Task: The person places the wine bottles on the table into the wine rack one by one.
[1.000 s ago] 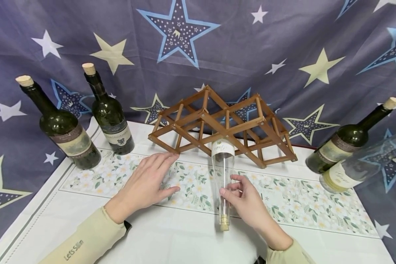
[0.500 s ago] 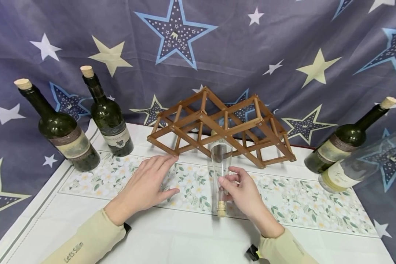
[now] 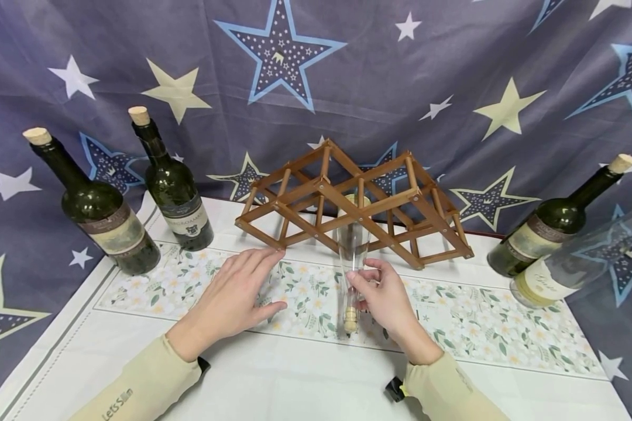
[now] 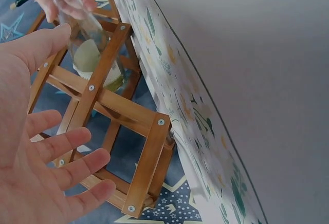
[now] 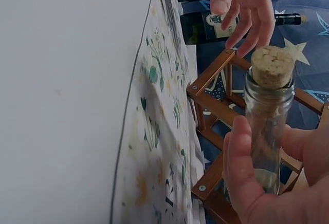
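A clear glass wine bottle [image 3: 354,242] lies on its side in the wooden wine rack [image 3: 321,186], its base inside a lower middle opening and its neck toward me. My right hand [image 3: 383,295] pinches the neck between thumb and fingers. In the right wrist view the cork [image 5: 272,67] stands out of the bottle's mouth. At the rack's lower left corner my left hand [image 3: 234,292] is spread, fingertips right at the wood and holding nothing. Its fingers [image 4: 77,170] show loosely extended in the left wrist view.
Two corked dark green bottles [image 3: 110,225] [image 3: 181,204] stand at the left. Another green bottle [image 3: 542,231] and a clear bottle [image 3: 550,280] stand at the right. A floral runner [image 3: 484,316] crosses the white table [image 3: 274,380]; a starry curtain [image 3: 379,70] hangs behind the rack.
The clear bottle has slid away from me, deeper into the rack, and its label has passed behind the front slats. My right hand moved forward with it. The left hand stayed in place.
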Tool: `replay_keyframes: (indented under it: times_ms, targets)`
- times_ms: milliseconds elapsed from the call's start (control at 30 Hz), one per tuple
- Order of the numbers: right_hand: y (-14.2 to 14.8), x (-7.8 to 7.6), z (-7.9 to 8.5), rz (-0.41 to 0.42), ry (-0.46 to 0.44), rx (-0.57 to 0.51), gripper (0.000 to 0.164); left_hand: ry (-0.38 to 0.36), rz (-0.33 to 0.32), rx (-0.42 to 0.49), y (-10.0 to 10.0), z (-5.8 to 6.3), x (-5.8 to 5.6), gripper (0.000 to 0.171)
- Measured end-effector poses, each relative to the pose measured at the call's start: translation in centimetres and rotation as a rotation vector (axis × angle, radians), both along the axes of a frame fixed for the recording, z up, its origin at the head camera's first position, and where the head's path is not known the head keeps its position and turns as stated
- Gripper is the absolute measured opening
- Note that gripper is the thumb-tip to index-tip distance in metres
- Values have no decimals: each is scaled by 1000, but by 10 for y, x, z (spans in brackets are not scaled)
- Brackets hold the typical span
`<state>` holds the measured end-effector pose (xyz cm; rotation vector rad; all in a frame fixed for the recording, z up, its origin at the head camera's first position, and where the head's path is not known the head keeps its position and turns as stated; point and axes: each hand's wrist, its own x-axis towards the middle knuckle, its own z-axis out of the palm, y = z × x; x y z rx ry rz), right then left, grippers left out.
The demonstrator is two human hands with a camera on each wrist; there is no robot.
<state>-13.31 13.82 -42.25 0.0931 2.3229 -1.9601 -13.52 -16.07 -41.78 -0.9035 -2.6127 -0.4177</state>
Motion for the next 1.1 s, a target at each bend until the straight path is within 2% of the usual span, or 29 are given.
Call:
replay_keyframes:
  times_ms: [400, 1100]
  targets:
    - [0, -11, -8, -48, 14, 19, 62, -1, 2, -12, 1, -2, 0, 92]
    - [2, -17, -7, -46, 23, 58, 58, 5, 0, -4, 1, -2, 1, 92]
